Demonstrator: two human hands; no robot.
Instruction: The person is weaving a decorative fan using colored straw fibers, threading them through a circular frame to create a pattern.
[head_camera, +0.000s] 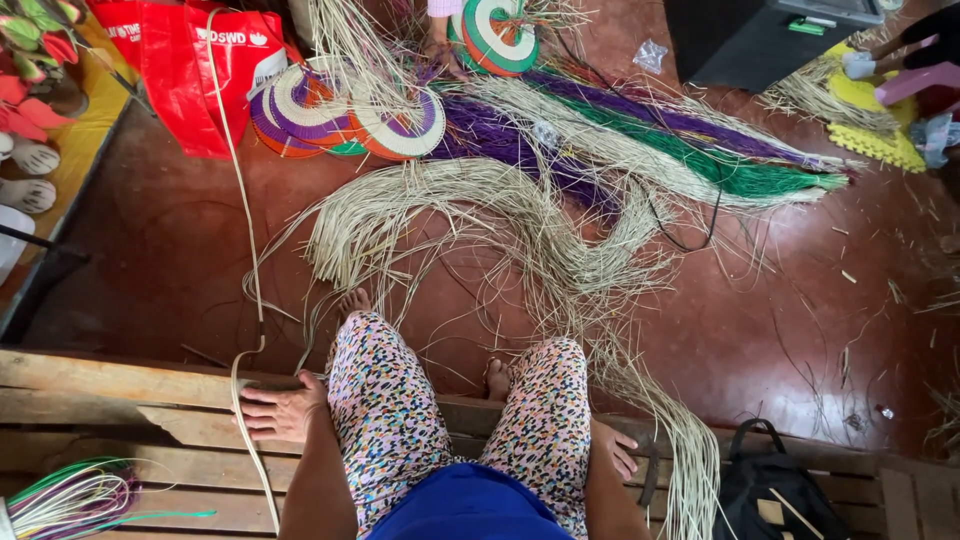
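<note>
We're seated on the wooden bench (120, 400), both hands down flat beside our thighs. Our left hand (280, 410) rests on the slats w/ fingers (255, 415) spread & released, not grasping anything. The long pale strand (243, 200) runs right under/next to those fingertips: its long axis goes roughly away from us, up across the red floor (170, 260) toward the red bag (195, 70), then loops back past the hand down the bench. So the strand lies just off the left fingertips, touching or nearly so; can't tell which.

Our right hand (618, 450) sits on the bench edge by the other thigh, fingers loose, empty. The nearest thing there is the bundle of pale fibres (660, 440) trailing just beside it to the right, axis running fwd-left to the big heap (500, 220). Left hand is nearer the single strand; right nearer the bundle.
</note>
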